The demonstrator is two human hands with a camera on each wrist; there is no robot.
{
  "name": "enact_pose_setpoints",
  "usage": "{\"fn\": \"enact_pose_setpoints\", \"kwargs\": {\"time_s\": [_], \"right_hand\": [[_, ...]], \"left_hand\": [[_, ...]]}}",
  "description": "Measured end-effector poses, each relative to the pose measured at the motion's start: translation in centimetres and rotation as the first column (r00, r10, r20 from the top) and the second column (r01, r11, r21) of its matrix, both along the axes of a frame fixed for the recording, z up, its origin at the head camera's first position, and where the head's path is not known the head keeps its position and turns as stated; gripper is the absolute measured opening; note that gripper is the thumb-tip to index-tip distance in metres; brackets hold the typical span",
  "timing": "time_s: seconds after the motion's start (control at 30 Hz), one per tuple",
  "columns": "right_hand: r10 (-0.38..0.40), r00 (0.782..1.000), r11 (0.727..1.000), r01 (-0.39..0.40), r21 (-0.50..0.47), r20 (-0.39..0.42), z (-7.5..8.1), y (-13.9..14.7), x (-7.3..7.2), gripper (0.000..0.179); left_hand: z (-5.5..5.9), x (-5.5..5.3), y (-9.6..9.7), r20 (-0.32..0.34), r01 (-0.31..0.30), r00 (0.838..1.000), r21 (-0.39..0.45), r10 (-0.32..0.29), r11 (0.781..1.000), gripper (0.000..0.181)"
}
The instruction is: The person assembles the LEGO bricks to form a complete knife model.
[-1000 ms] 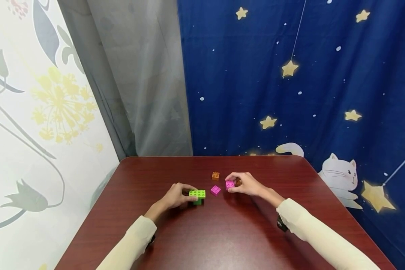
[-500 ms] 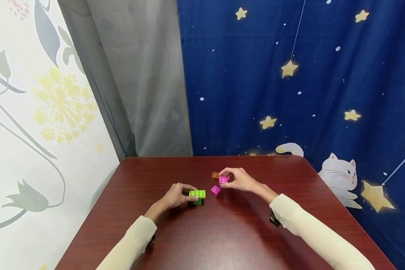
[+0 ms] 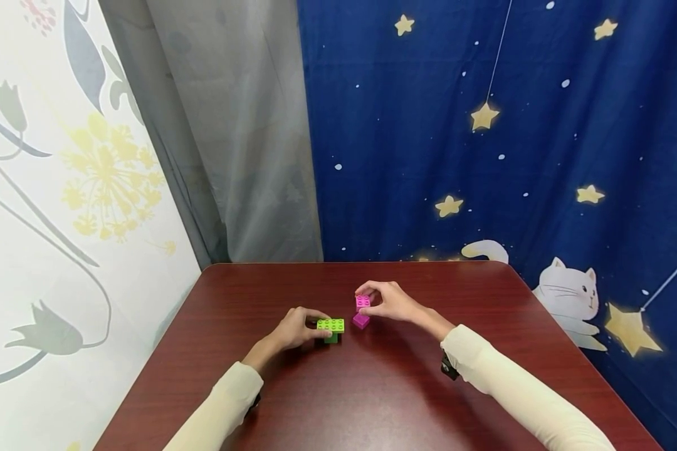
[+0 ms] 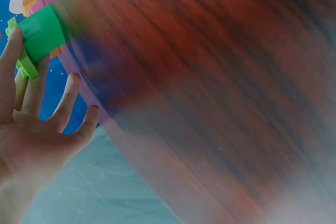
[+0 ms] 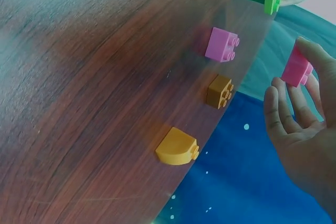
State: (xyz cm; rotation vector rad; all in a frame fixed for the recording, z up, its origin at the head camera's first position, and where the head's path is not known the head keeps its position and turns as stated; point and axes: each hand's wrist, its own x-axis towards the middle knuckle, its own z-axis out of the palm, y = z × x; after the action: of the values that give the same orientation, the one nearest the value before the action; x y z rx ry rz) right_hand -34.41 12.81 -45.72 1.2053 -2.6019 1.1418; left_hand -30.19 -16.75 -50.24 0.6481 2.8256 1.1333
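My left hand (image 3: 296,329) pinches a light green toy brick (image 3: 331,324) that sits on top of a darker green block (image 4: 44,34); the green pieces stand on the table. My right hand (image 3: 392,302) holds a pink brick (image 3: 363,302) between thumb and fingers, studs up. In the right wrist view this held pink brick (image 5: 297,68) is in the air, apart from a second pink brick (image 5: 221,44) on the table. From the head, the second pink brick (image 3: 361,321) shows just in front of and below the held one.
In the right wrist view, an orange-brown brick (image 5: 219,92) and a yellow-orange brick with a curved side (image 5: 177,147) stand on the table; my right hand hides them from the head camera. The dark red table (image 3: 350,388) has curtains (image 3: 417,125) behind its far edge.
My right hand has moved left with the pink brick, from the right of the second pink brick to above and behind it. The left hand and green pieces stay in place.
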Motion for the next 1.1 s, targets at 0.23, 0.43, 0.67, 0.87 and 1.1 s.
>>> {"fn": "enact_pose_setpoints", "kwargs": {"time_s": [0.23, 0.43, 0.67, 0.87, 1.1], "right_hand": [[-0.006, 1.0, 0.999, 0.006, 0.033, -0.005, -0.1, -1.1, 0.2, 0.039], [-0.002, 1.0, 0.998, 0.002, 0.056, 0.01, -0.1, -2.3, 0.4, 0.039], [0.034, 0.999, 0.999, -0.034, 0.02, 0.027, -0.3, -3.9, 0.7, 0.038], [0.036, 0.998, 0.998, -0.038, 0.041, 0.045, -0.9, -4.8, 0.7, 0.037], [0.061, 0.998, 0.997, -0.062, 0.045, 0.018, -1.4, -5.4, 0.9, 0.036]], "left_hand": [[-0.1, 0.0, -0.2, 0.011, 0.008, 1.0, 0.013, -0.008, 1.0, 0.033], [-0.1, 0.0, -0.2, 0.0, 0.013, 1.0, 0.009, -0.013, 1.0, 0.033], [0.0, -0.1, -0.1, -0.025, 0.023, 0.999, 0.005, -0.023, 1.0, 0.033], [-0.1, -0.1, 0.0, -0.034, 0.031, 0.999, 0.007, -0.031, 0.999, 0.033], [-0.5, -0.2, 0.1, -0.041, 0.003, 0.999, -0.007, -0.003, 1.0, 0.036]]}}
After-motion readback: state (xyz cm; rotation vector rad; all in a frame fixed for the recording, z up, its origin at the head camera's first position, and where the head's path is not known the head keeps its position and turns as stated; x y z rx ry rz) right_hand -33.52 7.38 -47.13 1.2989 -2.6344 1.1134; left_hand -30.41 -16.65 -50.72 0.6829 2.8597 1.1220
